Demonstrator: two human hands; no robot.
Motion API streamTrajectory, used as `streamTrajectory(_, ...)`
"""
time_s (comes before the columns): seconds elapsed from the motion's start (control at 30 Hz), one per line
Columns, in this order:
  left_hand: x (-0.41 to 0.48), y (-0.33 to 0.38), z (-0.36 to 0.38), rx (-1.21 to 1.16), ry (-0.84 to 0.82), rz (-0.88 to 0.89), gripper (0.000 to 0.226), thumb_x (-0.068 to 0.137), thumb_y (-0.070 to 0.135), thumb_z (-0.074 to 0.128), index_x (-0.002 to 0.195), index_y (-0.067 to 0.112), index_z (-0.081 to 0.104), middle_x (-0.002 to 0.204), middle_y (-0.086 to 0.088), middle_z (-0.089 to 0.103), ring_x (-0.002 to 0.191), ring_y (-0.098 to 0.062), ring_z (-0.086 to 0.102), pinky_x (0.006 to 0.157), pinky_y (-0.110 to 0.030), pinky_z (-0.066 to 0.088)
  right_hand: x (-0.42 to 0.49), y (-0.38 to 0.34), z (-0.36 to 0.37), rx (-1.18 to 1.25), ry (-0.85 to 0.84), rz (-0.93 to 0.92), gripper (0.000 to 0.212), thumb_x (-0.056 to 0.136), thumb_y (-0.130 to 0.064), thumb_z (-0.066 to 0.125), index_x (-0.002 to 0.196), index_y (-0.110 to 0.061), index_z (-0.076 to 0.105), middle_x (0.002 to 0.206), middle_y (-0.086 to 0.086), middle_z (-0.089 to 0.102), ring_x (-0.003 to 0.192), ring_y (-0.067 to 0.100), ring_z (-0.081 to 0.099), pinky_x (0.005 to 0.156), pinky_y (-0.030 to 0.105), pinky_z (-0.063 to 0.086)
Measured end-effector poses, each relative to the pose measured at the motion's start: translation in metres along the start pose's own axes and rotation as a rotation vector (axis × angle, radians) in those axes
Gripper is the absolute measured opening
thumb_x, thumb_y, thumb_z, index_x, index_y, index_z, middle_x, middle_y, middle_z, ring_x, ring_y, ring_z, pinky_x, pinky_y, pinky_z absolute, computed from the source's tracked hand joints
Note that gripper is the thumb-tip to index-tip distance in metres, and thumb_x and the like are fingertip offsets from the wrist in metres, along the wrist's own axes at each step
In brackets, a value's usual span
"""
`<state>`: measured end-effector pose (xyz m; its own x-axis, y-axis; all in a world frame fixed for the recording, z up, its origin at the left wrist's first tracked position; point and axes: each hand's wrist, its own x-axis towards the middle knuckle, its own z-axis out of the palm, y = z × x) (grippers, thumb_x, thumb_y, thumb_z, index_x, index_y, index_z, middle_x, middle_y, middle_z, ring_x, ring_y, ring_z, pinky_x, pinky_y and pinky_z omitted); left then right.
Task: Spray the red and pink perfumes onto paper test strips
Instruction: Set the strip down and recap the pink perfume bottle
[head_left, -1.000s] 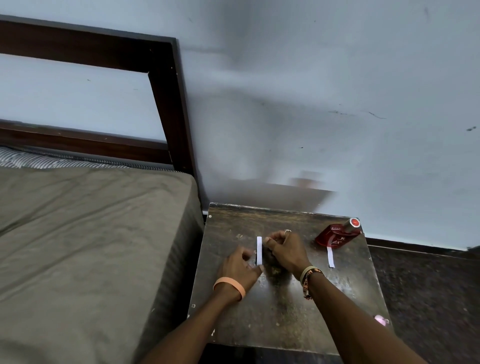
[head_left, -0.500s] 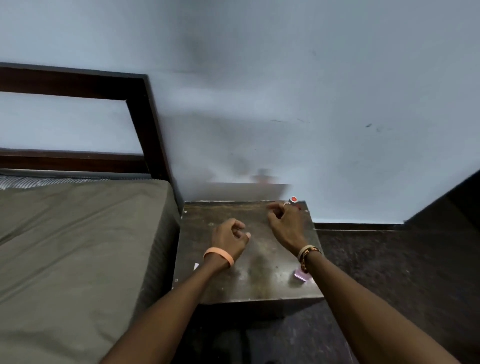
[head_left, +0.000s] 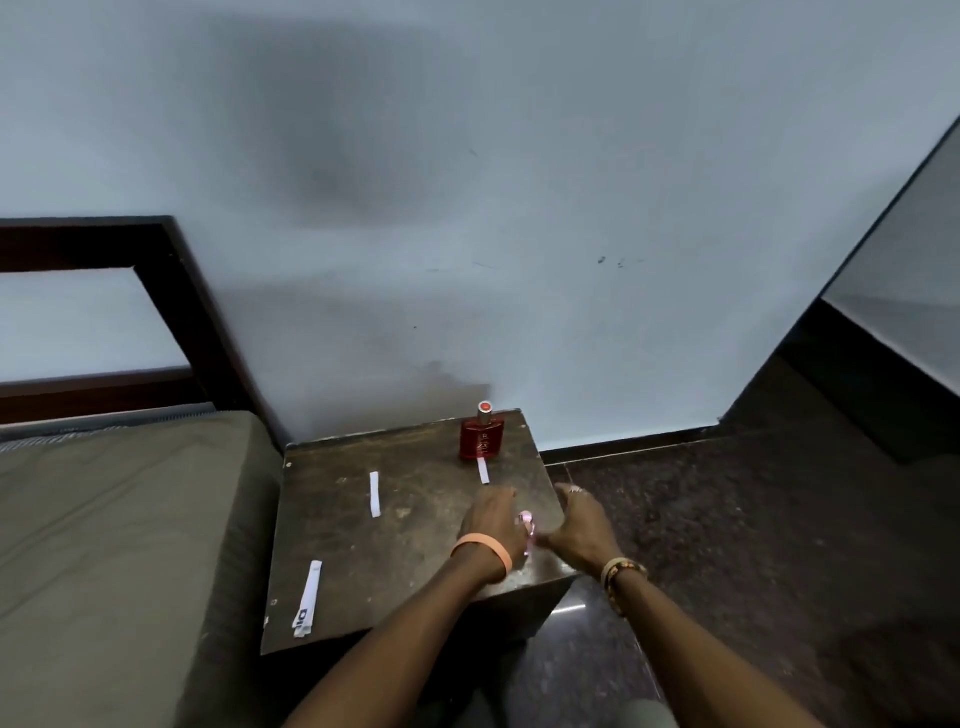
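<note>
A red perfume bottle (head_left: 482, 436) lies at the back right of a dark wooden side table (head_left: 353, 561), its cap toward the wall. One white paper strip (head_left: 483, 471) pokes out from under it. A second strip (head_left: 374, 494) lies mid-table, and a third, with dark print, (head_left: 307, 597) near the front left corner. The pink perfume bottle (head_left: 527, 527) sits near the table's right edge, mostly hidden between my hands. My left hand (head_left: 492, 519) covers its left side; whether it grips the bottle is unclear. My right hand (head_left: 579, 525) is spread open just right of it.
A bed with an olive-brown cover (head_left: 119, 545) and dark wooden headboard (head_left: 176, 291) stands against the table's left side. A pale wall rises behind. Dark speckled floor (head_left: 753, 545) lies to the right, with a dark panel (head_left: 898, 291) at the far right.
The camera has swung right and back. Both hands left the middle strip and moved to the pink bottle at the table's right edge. The strips lie free on the table.
</note>
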<state>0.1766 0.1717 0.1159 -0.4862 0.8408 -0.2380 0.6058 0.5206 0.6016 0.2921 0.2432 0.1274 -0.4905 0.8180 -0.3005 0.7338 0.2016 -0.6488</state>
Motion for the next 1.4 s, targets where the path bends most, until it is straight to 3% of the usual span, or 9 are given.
streamTrajectory(0.17,0.001,0.009,0.017,0.049,-0.027,-0.019,0.017,0.087,0.023,0.053,0.104,0.02,0.058,0.109,-0.006,0.064,0.098,-0.025,0.061,0.085,-0.036,0.051,0.017,0.019,0.041,-0.037,0.003,0.063,0.058,0.089,-0.026,0.068,0.142,-0.012,0.048,0.139,0.008,0.057,0.127,0.022,0.055,0.102,0.029,0.044)
streamTrajectory(0.3,0.005,0.005,0.024,0.057,-0.022,-0.012,0.016,0.088,0.023,0.053,0.1,0.024,0.063,0.104,-0.002,0.068,0.097,-0.022,0.063,0.084,-0.033,0.052,0.023,0.03,0.06,0.019,0.019,0.035,0.018,0.09,-0.017,0.06,0.105,-0.02,0.071,0.104,0.002,0.073,0.098,0.017,0.068,0.086,0.033,0.055)
streamTrajectory(0.6,0.022,-0.006,0.038,0.058,0.101,0.04,0.013,0.087,0.022,0.058,0.095,0.025,0.068,0.096,0.001,0.071,0.089,-0.013,0.064,0.075,-0.021,0.048,0.029,0.043,0.064,0.047,0.073,0.024,0.028,0.09,-0.02,0.058,0.067,-0.036,0.062,0.075,-0.006,0.072,0.07,0.005,0.064,0.06,0.022,0.051)
streamTrajectory(0.77,0.023,0.0,0.04,0.069,0.107,0.119,0.03,0.091,0.015,0.053,0.117,0.025,0.065,0.113,0.001,0.069,0.105,-0.013,0.063,0.089,-0.022,0.047,0.033,0.048,0.063,-0.018,0.094,0.029,0.027,0.09,-0.016,0.056,0.07,-0.033,0.06,0.07,-0.009,0.065,0.067,0.004,0.06,0.058,0.018,0.045)
streamTrajectory(0.9,0.02,-0.002,0.036,0.056,0.11,0.105,0.016,0.086,0.022,0.061,0.099,0.027,0.069,0.1,0.006,0.07,0.094,-0.008,0.062,0.077,-0.017,0.044,0.034,0.045,0.066,-0.043,0.09,0.008,0.028,0.09,-0.008,0.053,0.086,-0.028,0.072,0.081,-0.007,0.071,0.074,0.006,0.064,0.061,0.016,0.047)
streamTrajectory(1.07,0.022,-0.006,0.037,0.09,0.05,0.219,0.018,0.087,0.022,0.056,0.098,0.026,0.071,0.097,0.006,0.071,0.091,-0.01,0.063,0.085,-0.025,0.051,0.032,0.048,0.069,-0.02,0.123,0.008,0.016,0.093,-0.022,0.058,0.091,-0.026,0.073,0.087,-0.007,0.072,0.081,0.007,0.066,0.071,0.02,0.053)
streamTrajectory(1.2,0.023,-0.01,0.037,0.033,0.059,0.151,0.04,0.088,0.017,0.06,0.127,0.026,0.057,0.123,0.004,0.064,0.112,-0.01,0.059,0.098,-0.021,0.043,0.034,0.046,0.065,-0.027,0.09,-0.04,0.017,0.093,-0.018,0.06,0.093,-0.028,0.072,0.075,-0.013,0.062,0.068,0.0,0.056,0.059,0.01,0.04)
streamTrajectory(1.27,0.022,-0.012,0.039,-0.015,0.07,0.114,0.051,0.084,0.02,0.066,0.133,0.027,0.05,0.131,0.005,0.056,0.118,-0.011,0.054,0.101,-0.023,0.041,0.036,0.045,0.066,-0.017,0.065,-0.022,0.017,0.09,-0.016,0.061,0.094,-0.025,0.075,0.08,-0.009,0.07,0.07,0.002,0.061,0.062,0.014,0.047)
streamTrajectory(1.4,0.021,-0.011,0.035,0.007,0.101,0.114,0.025,0.087,0.02,0.06,0.111,0.028,0.065,0.115,0.007,0.061,0.104,-0.007,0.055,0.082,-0.01,0.033,0.038,0.052,0.07,-0.047,0.071,0.01,0.02,0.087,-0.024,0.059,0.072,-0.035,0.066,0.071,-0.009,0.069,0.062,0.004,0.06,0.063,0.025,0.056)
